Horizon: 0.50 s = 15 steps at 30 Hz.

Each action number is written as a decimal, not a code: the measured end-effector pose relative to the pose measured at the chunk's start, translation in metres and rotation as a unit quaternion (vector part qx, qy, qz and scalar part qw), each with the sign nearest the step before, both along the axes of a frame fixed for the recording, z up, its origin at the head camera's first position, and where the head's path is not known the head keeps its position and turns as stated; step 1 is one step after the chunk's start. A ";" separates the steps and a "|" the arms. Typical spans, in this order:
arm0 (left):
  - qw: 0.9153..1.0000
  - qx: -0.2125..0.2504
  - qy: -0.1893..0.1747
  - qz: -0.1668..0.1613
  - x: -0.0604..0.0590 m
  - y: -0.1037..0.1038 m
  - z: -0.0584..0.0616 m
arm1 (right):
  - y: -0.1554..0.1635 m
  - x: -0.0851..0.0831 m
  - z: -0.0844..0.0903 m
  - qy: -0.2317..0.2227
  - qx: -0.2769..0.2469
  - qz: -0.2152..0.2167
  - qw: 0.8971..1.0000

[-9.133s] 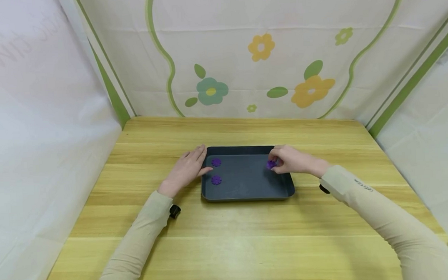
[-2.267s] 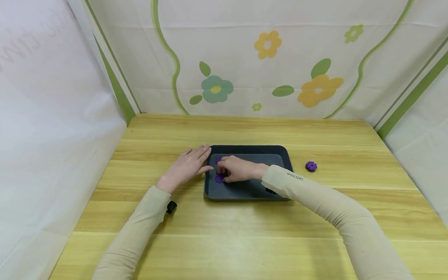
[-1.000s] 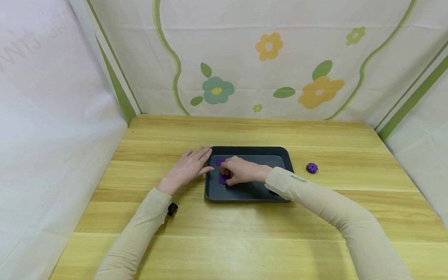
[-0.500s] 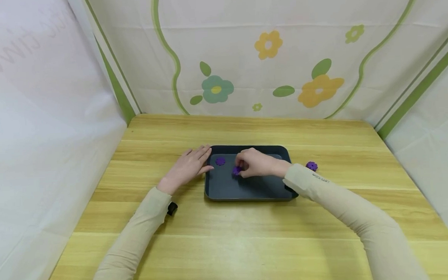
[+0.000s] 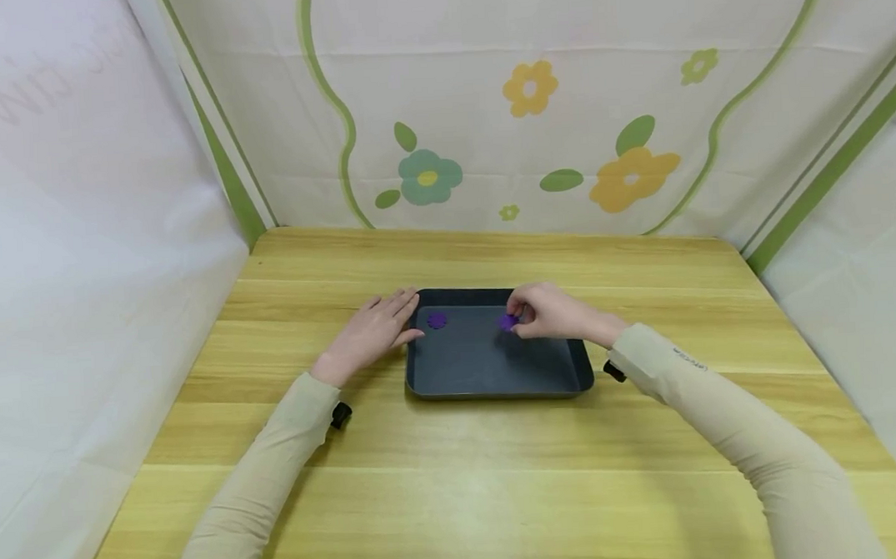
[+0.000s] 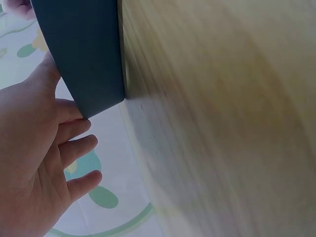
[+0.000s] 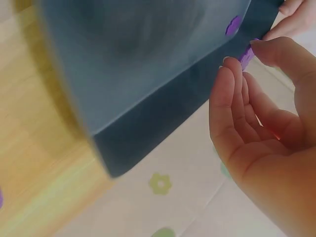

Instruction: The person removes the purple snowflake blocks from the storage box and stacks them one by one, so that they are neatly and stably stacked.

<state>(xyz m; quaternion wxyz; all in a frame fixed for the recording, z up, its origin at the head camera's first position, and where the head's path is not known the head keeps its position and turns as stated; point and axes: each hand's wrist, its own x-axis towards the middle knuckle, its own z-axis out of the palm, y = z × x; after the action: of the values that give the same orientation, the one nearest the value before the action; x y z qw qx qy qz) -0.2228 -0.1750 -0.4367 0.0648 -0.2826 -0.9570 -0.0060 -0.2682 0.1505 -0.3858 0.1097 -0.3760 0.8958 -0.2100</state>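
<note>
Purple flower disc [image 5: 507,321] pinched in our right hand [image 5: 550,312], mid-carry over tray [image 5: 490,373]; left hand [image 5: 371,333] flat, steadying rim. Next, we'd judge: set it down clear.

The right hand [image 5: 550,312] has pulled back from the left end of the dark tray [image 5: 490,386], where it was bent over the two purple flower pieces a second ago, and now sits over the tray's far middle. It has carried one purple flower piece [image 5: 507,321] along, pinched at the fingertips and lifted off the tray floor. Only one other purple flower piece [image 5: 437,320] is left lying in the far left corner, where two lay before. The piece that lay on the counter to the right of the tray no longer shows in the head view.
</note>
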 end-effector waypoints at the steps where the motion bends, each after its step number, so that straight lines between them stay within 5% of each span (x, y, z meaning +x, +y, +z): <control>1: 1.000 0.000 -0.001 0.001 0.000 0.000 0.000 | 0.003 -0.001 0.000 0.000 -0.002 -0.004 1.000; 15: 1.000 0.009 0.011 -0.003 -0.002 -0.001 -0.001 | 0.058 -0.006 0.004 -0.001 -0.008 -0.062 0.998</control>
<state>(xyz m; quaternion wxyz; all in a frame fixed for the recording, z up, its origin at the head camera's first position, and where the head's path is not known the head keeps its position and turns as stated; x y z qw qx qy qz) -0.2246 -0.1761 -0.4380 0.0781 -0.2848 -0.9553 -0.0112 -0.2738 0.2083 -0.3813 0.0946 -0.3200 0.9156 -0.2243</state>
